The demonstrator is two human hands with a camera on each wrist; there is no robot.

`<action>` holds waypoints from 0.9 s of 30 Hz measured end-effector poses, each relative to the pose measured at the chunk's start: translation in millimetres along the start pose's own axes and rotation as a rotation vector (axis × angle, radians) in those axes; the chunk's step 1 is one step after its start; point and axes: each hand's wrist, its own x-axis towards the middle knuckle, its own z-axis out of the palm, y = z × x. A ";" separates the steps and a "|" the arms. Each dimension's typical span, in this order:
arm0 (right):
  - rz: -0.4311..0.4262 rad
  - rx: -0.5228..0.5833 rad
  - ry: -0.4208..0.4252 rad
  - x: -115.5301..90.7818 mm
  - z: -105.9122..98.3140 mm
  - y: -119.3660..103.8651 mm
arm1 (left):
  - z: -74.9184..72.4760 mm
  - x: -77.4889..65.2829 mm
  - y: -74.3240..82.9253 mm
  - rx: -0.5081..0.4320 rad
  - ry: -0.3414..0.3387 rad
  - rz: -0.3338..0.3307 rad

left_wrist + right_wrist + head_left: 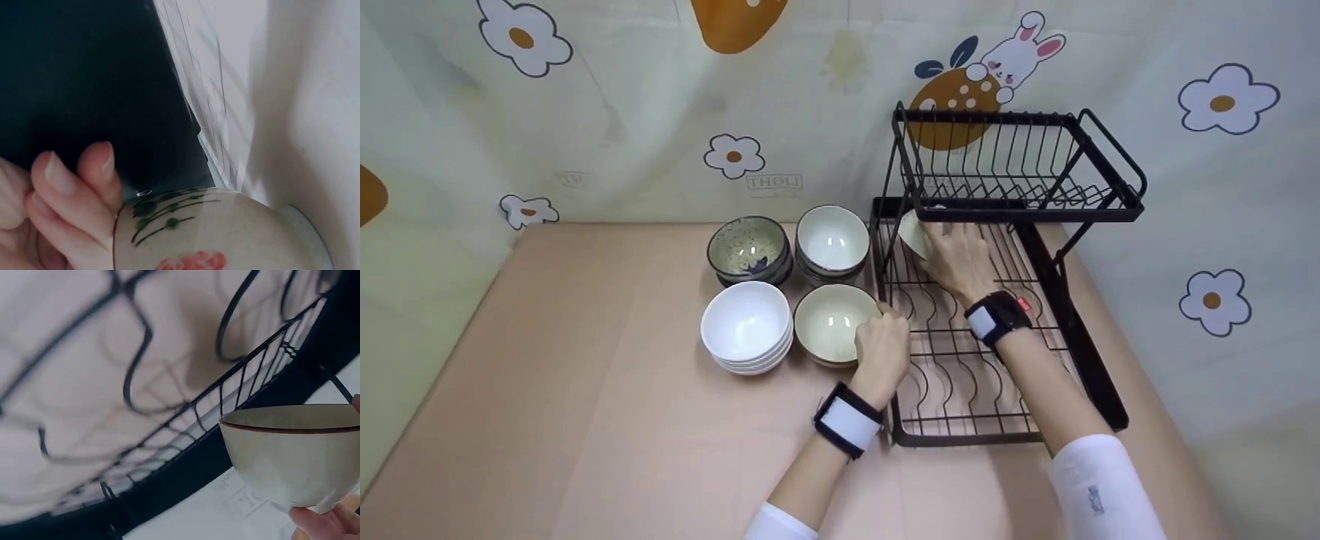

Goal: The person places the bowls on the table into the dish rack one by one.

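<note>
My right hand (960, 259) holds a cream bowl (913, 234) on its side at the back left of the rack's lower tier, beneath the upper basket. In the right wrist view, the fingers (318, 526) are at the base of this bowl (289, 461), which has a brown rim. My left hand (883, 346), fingers curled, grips the right edge of a pale green-cream bowl (829, 322) beside the rack. Green and red painting shows on that bowl's outside (180, 225) in the left wrist view.
The black two-tier dish rack (964, 439) stands on the right, its upper basket (1027, 214) overhanging the back. Left of it are stacked white bowls (746, 322), a speckled dark bowl stack (750, 247) and a white-lined bowl stack (832, 236). A patterned curtain (645, 112) hangs behind.
</note>
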 end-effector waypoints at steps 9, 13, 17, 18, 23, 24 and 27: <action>-0.208 -0.191 0.095 3.2 25.2 -4.8 | 2.1 0.9 -0.9 0.013 -0.002 -0.005; -0.219 -0.160 0.152 3.3 35.7 -9.2 | 2.6 1.4 -0.9 -0.002 0.001 -0.001; -0.200 -0.147 0.147 3.9 41.5 -13.6 | 2.9 1.1 -0.4 -0.014 0.014 -0.001; -0.192 -0.164 0.135 4.4 42.1 -14.9 | 3.1 1.1 -0.2 -0.012 0.018 -0.001; -0.161 -0.321 0.038 7.7 42.5 -20.6 | 2.6 1.0 -0.1 -0.005 0.034 0.003; -0.164 -0.353 0.026 8.0 42.7 -21.4 | 2.4 1.0 -0.2 -0.007 0.035 0.005; -0.170 -0.395 0.024 8.8 44.5 -23.7 | 1.7 0.8 -0.6 -0.011 0.038 0.007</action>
